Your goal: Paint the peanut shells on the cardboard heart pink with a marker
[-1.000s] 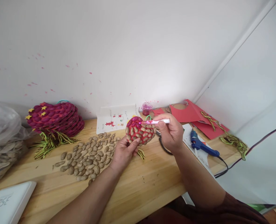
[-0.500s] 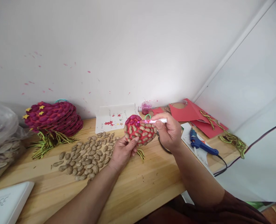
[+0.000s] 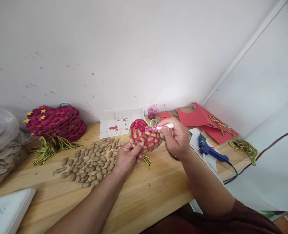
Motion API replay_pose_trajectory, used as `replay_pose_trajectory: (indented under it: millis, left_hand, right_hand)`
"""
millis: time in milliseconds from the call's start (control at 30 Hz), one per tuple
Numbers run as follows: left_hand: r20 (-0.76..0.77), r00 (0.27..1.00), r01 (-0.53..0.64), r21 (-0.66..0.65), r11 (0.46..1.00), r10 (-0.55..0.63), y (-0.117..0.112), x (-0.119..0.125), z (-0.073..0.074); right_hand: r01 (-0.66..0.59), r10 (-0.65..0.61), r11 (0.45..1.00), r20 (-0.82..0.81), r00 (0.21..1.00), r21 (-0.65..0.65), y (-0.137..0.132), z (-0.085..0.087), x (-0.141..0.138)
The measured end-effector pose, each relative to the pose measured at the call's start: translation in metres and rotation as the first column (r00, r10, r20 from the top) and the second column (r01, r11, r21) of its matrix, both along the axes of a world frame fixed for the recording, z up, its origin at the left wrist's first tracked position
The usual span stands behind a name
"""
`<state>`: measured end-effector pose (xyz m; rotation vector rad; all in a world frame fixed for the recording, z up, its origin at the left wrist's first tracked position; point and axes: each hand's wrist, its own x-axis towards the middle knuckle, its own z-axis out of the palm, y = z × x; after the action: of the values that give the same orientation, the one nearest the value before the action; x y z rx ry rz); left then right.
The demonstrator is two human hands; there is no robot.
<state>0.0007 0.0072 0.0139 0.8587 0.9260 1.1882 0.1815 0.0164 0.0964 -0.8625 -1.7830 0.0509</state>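
Note:
My left hand [image 3: 131,156] grips the lower left edge of a round red disc [image 3: 147,138] covered with peanut shells, its thumb on the front face. Shells at the disc's upper left are painted magenta; the others are bare tan. A green loop [image 3: 153,122] rises from its top edge, and a yellow-green tassel [image 3: 146,160] hangs below. Pinched in my right hand [image 3: 176,136] is a white-handled paintbrush [image 3: 162,127], with magenta smears near its bristles. Its tip touches a shell near the magenta ones.
Loose peanuts [image 3: 92,162] spread left of my hands, beside stacked magenta peanut discs [image 3: 56,122]. A paint cup [image 3: 153,112] stands by the wall. To the right lie a blue glue gun [image 3: 210,149], red card [image 3: 192,117] and cord [image 3: 244,148]. A peanut bag [image 3: 2,159] and white device [image 3: 11,208] sit left.
The brush tip has shifted slightly right and down across the shells. The disc has tilted a little in my left hand, and its green loop shows more.

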Motion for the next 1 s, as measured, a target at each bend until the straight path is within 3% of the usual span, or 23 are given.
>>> replay_pose_trajectory:
  millis: [1000]
  left_hand:
    - [0.084, 0.995, -0.041, -0.068, 0.997, 0.046, -0.0001, -0.0011, 0.0051]
  right_hand:
    - [0.005, -0.003, 0.999, 0.027, 1.000, -0.039, -0.0011, 0.0005, -0.0022]
